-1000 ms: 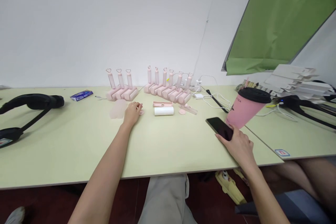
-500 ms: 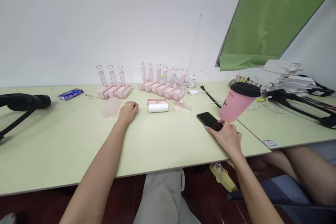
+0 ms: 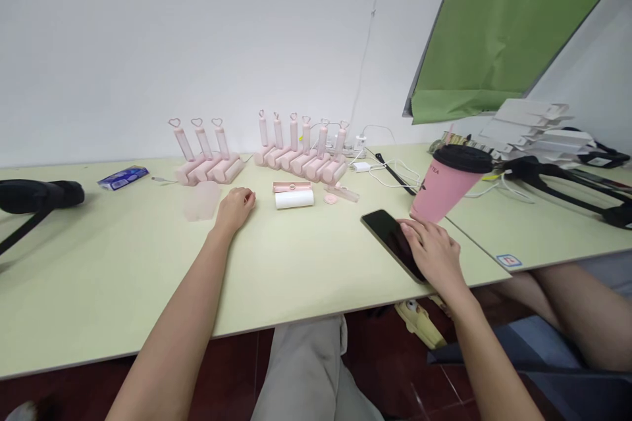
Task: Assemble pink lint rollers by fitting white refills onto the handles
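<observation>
Hands apart: right hand [image 3: 432,253] flat on glossy slab phone [image 3: 386,237], left hand [image 3: 234,205] loosely curled on matte table [image 3: 306,260].

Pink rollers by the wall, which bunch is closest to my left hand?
The bunch of three, the left one; your left hand lies just in front of it. The bigger bunch stands farther to the right.
</observation>
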`<act>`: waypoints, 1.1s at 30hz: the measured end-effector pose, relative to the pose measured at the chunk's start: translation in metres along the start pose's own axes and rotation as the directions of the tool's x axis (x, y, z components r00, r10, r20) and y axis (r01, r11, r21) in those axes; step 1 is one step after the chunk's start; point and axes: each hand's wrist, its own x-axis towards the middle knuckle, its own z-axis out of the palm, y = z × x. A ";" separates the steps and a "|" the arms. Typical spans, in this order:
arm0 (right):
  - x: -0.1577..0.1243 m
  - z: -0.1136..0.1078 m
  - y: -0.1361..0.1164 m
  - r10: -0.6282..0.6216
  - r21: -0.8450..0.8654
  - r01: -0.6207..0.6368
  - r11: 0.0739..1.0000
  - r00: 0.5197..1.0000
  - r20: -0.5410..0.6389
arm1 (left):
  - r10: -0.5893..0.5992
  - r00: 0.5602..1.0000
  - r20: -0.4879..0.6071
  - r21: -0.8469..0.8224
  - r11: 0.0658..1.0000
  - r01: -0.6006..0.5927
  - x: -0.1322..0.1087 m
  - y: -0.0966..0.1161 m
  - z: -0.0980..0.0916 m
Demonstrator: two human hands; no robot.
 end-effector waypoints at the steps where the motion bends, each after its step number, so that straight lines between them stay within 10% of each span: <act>1: 0.003 -0.001 0.006 -0.007 0.019 0.006 1.000 1.000 0.022 | -0.001 1.000 0.000 0.003 1.000 0.001 0.000 0.000 0.000; 33: 0.004 0.001 0.011 -0.095 0.016 0.098 0.995 0.987 -0.129 | 0.026 1.000 0.011 0.040 0.999 -0.026 0.001 0.002 0.000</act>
